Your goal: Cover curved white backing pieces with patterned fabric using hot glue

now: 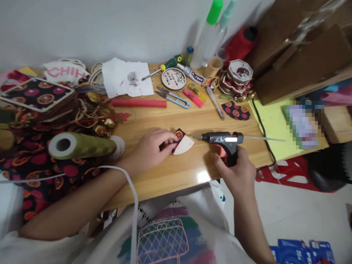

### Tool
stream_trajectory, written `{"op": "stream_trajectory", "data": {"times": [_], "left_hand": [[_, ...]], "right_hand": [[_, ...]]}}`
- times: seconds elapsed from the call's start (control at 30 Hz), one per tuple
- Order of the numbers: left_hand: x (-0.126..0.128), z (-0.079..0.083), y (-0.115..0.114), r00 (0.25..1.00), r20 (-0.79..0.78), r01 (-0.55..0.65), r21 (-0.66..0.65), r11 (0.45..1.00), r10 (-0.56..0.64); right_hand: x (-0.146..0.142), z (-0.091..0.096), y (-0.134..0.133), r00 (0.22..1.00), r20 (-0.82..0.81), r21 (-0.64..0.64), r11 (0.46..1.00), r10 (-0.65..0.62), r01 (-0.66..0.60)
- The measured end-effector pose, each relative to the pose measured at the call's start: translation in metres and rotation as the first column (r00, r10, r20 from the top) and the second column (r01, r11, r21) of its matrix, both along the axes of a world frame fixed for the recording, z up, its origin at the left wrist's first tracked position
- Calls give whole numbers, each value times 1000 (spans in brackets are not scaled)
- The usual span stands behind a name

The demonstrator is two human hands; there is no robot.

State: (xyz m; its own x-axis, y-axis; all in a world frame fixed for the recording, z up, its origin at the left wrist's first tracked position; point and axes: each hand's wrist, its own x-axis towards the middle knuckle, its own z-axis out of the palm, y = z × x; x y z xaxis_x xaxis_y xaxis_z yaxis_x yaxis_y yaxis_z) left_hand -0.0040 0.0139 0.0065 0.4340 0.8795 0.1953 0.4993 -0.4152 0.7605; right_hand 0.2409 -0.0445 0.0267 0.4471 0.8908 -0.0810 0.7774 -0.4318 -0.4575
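My left hand (156,148) is closed on a small piece of dark patterned fabric (179,136), its fingertips pinching the left edge. A white fan-shaped part (184,146) shows beside the dark print; whether it is backing or a separate piece I cannot tell. In my right hand (238,169) is a black hot glue gun (221,138) with an orange trigger. Its nozzle points left, close to the fabric piece. A clear glue stick (268,139) sticks out of the gun's rear.
A green thread spool (85,145) lies left on patterned cloth (35,198). Along the back are blue thread snips (176,99), a red stick (139,103), a screwdriver (165,66) and a glue tube (192,73). A patterned fabric cutout (235,110) lies near yellow paper (275,124). Cardboard boxes (305,66) stand right.
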Motion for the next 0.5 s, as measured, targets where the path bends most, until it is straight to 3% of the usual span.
{"op": "stream_trajectory", "data": {"times": [0.27,0.5], "left_hand": [[-1,0,0,1000,16,-1,-14,1000,1],[-1,-1,2,999,33,-7,-49,999,9]], "right_hand": [[0,-1,-10,978,55,14,979,200,-201],[-4,-5,-14,960,140,0,969,243,-245]]}}
